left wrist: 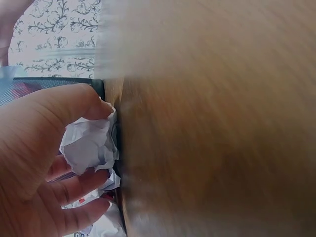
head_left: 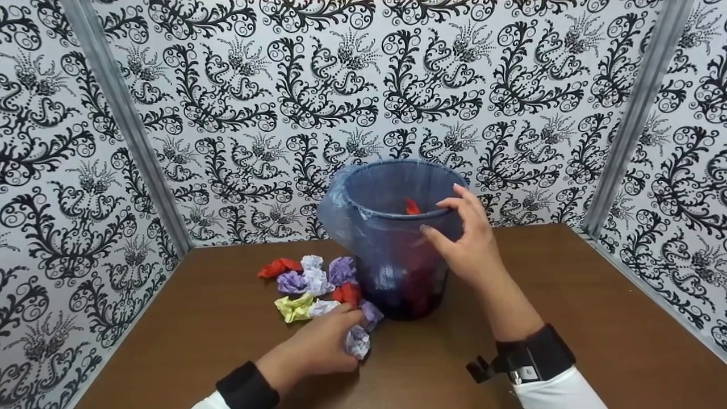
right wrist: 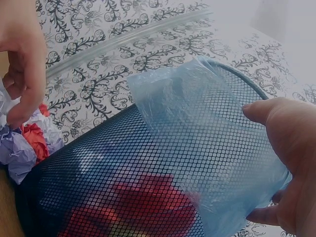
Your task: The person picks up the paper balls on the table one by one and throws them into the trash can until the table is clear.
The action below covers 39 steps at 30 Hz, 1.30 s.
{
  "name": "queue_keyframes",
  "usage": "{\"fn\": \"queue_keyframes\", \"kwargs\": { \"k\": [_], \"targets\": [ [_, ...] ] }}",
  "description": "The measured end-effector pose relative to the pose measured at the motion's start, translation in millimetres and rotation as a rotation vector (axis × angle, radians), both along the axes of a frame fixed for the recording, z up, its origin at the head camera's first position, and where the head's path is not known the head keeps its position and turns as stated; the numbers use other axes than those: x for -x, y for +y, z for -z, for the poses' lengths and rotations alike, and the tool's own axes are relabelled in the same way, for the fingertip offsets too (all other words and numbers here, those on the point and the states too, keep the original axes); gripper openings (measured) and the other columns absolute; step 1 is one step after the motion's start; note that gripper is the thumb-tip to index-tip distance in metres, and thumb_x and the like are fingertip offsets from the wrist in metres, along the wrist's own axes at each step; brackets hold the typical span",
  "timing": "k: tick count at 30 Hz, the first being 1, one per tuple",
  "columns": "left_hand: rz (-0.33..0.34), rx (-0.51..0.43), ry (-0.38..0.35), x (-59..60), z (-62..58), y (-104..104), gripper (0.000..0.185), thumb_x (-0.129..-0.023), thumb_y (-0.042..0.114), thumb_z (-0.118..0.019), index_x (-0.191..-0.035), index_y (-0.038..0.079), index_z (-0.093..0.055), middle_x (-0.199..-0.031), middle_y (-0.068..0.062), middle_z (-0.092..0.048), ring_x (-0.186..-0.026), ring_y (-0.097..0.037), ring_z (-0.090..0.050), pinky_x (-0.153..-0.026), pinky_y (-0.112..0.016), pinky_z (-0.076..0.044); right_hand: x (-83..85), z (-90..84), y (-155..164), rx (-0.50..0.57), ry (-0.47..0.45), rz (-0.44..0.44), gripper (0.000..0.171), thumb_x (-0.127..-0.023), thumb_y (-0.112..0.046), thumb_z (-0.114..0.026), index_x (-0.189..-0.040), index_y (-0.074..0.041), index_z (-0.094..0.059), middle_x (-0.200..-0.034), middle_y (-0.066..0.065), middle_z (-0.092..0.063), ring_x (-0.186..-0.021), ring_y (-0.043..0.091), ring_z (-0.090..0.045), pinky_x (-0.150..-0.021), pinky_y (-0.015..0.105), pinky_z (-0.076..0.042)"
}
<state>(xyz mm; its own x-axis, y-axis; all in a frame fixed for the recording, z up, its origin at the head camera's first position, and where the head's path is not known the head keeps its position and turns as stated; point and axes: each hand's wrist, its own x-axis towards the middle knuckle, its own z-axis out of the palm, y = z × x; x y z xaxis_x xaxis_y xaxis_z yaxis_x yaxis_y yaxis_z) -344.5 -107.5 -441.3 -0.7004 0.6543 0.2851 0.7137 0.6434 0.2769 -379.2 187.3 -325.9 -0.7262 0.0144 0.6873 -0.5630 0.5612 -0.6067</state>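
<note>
The left hand (head_left: 318,346) is lying low on the brown bench (head_left: 568,318), and its grip is grasping a crumpled white paper ball (head_left: 358,342). In the left wrist view the thumb and curled fingers (left wrist: 81,185) are pinching that paper ball (left wrist: 89,145) between them, with the ball sitting right at the fingertips and touching the bench. The ball is lying just in front of the foot of the mesh bin (head_left: 397,250), near its left side.

The right hand (head_left: 468,241) is reaching up to the bin's near rim. Its grip is resting on the rim, thumb outside and fingers bending over the edge, and in the right wrist view the thumb and one fingertip (right wrist: 281,123) are lying against the blue plastic liner (right wrist: 212,148) folded over the mesh. The bin is standing upright near the middle of the bench, with red paper (head_left: 412,207) showing inside it.

A heap of other crumpled papers (head_left: 315,284) is lying on the bench just left of the bin, in red, purple, white and yellow; the nearest of them are sitting just beyond the left hand's knuckles. Patterned black-and-white walls (head_left: 227,85) are closing in the bench on three sides.
</note>
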Motion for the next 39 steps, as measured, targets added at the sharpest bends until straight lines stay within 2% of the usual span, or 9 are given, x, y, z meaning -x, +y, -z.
{"fn": "queue_keyframes", "kwargs": {
  "k": [7, 14, 18, 22, 30, 33, 38, 39],
  "targets": [
    [0.035, -0.074, 0.014, -9.0, -6.4, -3, 0.049, -0.058, 0.017, -0.078, -0.102, 0.022, -0.058, -0.102, 0.007, -0.053, -0.086, -0.011, -0.054, -0.075, -0.025, -0.048, 0.8, 1.1, 1, 0.000, 0.005, -0.004, 0.045, -0.077, -0.042, -0.079, -0.115, -0.027, -0.060, -0.153, -0.006, -0.033, -0.141, 0.027, -0.031, -0.109, 0.059, -0.028],
    [0.074, -0.203, 0.069, -22.7, -24.9, -6, 0.048, -0.059, 0.013, -0.076, -0.103, 0.023, -0.058, -0.103, 0.009, -0.053, -0.092, -0.009, -0.053, -0.079, -0.025, -0.048, 1.8, 0.5, 3, -0.006, 0.017, 0.011, 0.046, -0.076, -0.045, -0.079, -0.115, -0.027, -0.060, -0.153, -0.009, -0.033, -0.140, 0.028, -0.032, -0.108, 0.059, -0.028],
    [0.072, -0.322, 0.103, -30.0, -44.7, -5, 0.047, -0.062, 0.010, -0.075, -0.104, 0.020, -0.058, -0.107, 0.006, -0.054, -0.098, -0.010, -0.053, -0.083, -0.028, -0.050, 1.4, 0.0, 3, -0.012, 0.003, 0.012, 0.048, -0.076, -0.047, -0.079, -0.115, -0.026, -0.060, -0.153, -0.009, -0.032, -0.141, 0.029, -0.031, -0.108, 0.062, -0.027],
    [0.040, -0.438, 0.141, -34.7, -71.8, -2, 0.050, -0.063, 0.007, -0.075, -0.108, 0.020, -0.059, -0.114, 0.006, -0.055, -0.107, -0.011, -0.052, -0.091, -0.033, -0.049, 1.2, 0.0, 2, -0.016, 0.000, 0.012, 0.048, -0.076, -0.046, -0.078, -0.116, -0.026, -0.060, -0.154, -0.005, -0.032, -0.142, 0.029, -0.030, -0.108, 0.062, -0.027],
    [-0.006, -0.609, 0.246, -34.7, -122.2, 3, 0.053, -0.067, 0.005, -0.077, -0.116, 0.017, -0.061, -0.128, 0.002, -0.053, -0.119, -0.013, -0.050, -0.100, -0.033, -0.045, 0.7, -0.1, 1, -0.022, -0.021, 0.014, 0.050, -0.076, -0.050, -0.077, -0.117, -0.026, -0.060, -0.155, -0.007, -0.030, -0.142, 0.031, -0.029, -0.106, 0.065, -0.027],
    [-0.021, -0.652, 0.271, -32.7, -137.5, 7, 0.052, -0.069, 0.006, -0.077, -0.116, 0.018, -0.060, -0.129, -0.001, -0.053, -0.116, -0.012, -0.050, -0.091, -0.030, -0.050, 0.9, -0.4, 1, -0.021, -0.019, 0.012, 0.049, -0.077, -0.049, -0.077, -0.116, -0.027, -0.059, -0.154, -0.008, -0.030, -0.142, 0.031, -0.029, -0.106, 0.065, -0.028],
    [-0.043, -0.715, 0.272, -24.2, -156.3, 16, 0.051, -0.071, 0.006, -0.076, -0.118, 0.015, -0.057, -0.132, 0.000, -0.049, -0.111, -0.012, -0.051, -0.086, -0.027, -0.052, 1.3, 0.8, 2, -0.012, -0.004, 0.006, 0.048, -0.077, -0.045, -0.078, -0.116, -0.025, -0.060, -0.154, -0.005, -0.032, -0.142, 0.031, -0.030, -0.108, 0.063, -0.027],
    [-0.045, -0.725, 0.275, -21.7, -159.8, 18, 0.050, -0.072, 0.006, -0.076, -0.119, 0.014, -0.057, -0.132, 0.001, -0.049, -0.112, -0.012, -0.051, -0.088, -0.027, -0.051, 1.4, 1.1, 2, -0.010, 0.002, 0.003, 0.048, -0.077, -0.044, -0.079, -0.116, -0.025, -0.060, -0.154, -0.005, -0.032, -0.142, 0.030, -0.030, -0.108, 0.062, -0.027]
  ]
}}
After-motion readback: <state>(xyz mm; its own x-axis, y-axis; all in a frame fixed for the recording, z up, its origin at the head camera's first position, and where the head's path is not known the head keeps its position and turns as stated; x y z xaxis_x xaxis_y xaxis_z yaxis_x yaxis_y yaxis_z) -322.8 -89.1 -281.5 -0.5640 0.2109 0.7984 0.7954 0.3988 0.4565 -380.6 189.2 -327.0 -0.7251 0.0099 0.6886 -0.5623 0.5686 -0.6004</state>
